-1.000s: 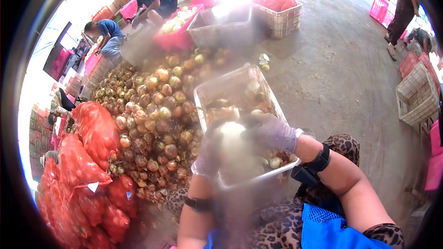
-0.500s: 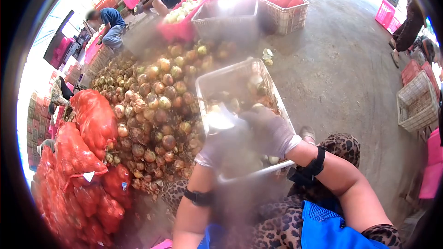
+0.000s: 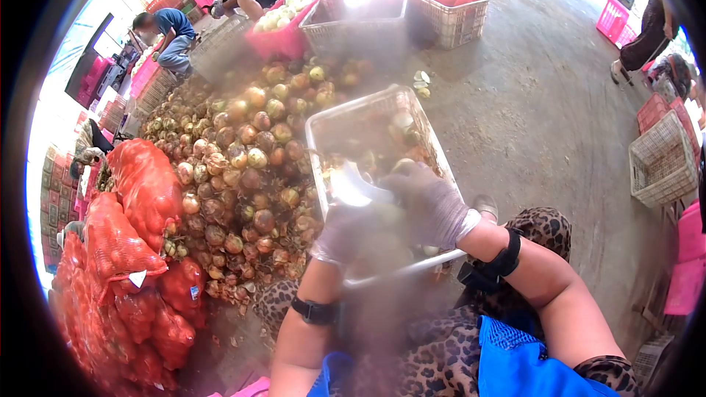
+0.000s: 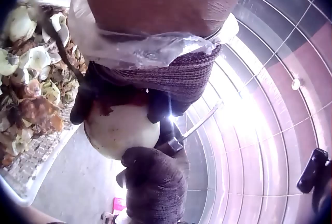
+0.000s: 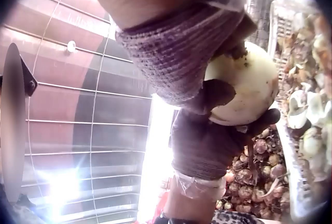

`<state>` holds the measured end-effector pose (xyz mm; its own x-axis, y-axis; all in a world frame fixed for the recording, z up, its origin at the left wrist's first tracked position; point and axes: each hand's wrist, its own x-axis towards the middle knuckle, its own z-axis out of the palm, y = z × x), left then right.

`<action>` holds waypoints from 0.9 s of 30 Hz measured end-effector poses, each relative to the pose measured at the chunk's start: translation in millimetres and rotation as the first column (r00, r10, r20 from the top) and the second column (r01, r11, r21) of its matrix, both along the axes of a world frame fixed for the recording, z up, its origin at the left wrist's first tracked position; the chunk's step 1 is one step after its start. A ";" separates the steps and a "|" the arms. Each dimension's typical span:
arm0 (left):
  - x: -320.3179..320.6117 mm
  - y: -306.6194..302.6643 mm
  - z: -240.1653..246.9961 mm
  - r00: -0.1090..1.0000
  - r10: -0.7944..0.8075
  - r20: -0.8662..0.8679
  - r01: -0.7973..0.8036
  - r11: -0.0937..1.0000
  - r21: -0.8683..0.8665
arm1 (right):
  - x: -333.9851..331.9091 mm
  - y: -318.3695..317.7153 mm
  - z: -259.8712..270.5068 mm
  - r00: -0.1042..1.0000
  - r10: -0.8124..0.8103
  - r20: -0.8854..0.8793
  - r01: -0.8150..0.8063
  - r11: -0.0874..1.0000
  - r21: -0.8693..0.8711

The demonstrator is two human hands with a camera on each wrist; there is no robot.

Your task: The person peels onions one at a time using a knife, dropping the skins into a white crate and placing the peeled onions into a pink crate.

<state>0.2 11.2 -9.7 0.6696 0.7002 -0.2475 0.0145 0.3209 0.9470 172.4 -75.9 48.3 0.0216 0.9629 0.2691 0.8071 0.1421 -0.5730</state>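
Observation:
A peeled white onion (image 4: 122, 130) sits between my two gloved hands, a dark reddish patch on its top in the left wrist view. My left hand (image 3: 340, 234) grips it with curled fingers. My right hand (image 3: 426, 202) has its thumb pressed on the onion (image 5: 250, 86). By the right hand's fingers a slim metal shaft with a collar, like a small knife (image 4: 199, 120), sticks out. In the head view, a bright curved strip (image 3: 365, 185) shows between the hands, partly lost in haze. Both hands are over the white crate (image 3: 434, 136), which holds onion skins and trimmings.
A big heap of unpeeled onions (image 3: 235, 162) lies left of the crate. Red mesh sacks (image 3: 125, 250) stand at the near left. Farther off are a pink crate (image 3: 283, 37) of peeled onions, a grey crate (image 3: 353, 26) and people working. Concrete floor (image 3: 537, 103) spreads right.
The white onion, bright between the hands a second ago, is now mostly covered by them in the head view. The right hand has closed in over it, and the bright curved strip has appeared.

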 end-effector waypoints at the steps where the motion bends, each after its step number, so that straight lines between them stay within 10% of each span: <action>1: 1.0 -0.6 1.7 1.000 0.006 0.008 -0.006 1.000 0.006 | 0.3 -0.6 -0.5 1.000 0.003 -0.024 -0.003 1.000 0.008; 9: 6.2 -1.4 0.7 0.981 0.183 0.061 -0.187 0.980 0.067 | 10.7 1.2 -10.2 0.997 0.081 0.004 -0.081 0.996 0.031; 13: -16.3 21.9 -7.6 0.934 0.235 0.270 -0.197 0.967 -0.161 | 19.1 -4.9 22.7 0.896 0.045 -0.442 -0.069 0.997 -0.040; 15: -17.0 23.4 -4.7 0.959 0.200 0.200 -0.159 0.966 -0.207 | 30.7 1.4 -7.3 0.748 -0.093 -0.657 -0.031 0.984 -0.175; 22: -22.4 31.9 -13.5 0.854 0.189 -0.485 0.135 0.819 0.557 | 51.6 13.7 -56.3 0.021 -0.520 -0.854 -0.207 0.833 -0.512; 23: -24.5 32.5 -19.1 0.849 0.168 -0.502 0.221 0.749 0.624 | 54.7 10.0 -46.2 -0.275 -0.463 -0.843 -0.199 0.885 -0.421; 27: -0.6 1.1 33.9 0.955 0.046 -0.294 0.163 0.746 0.646 | 71.4 23.8 -67.6 -0.657 -0.490 -0.573 -0.560 0.826 -0.064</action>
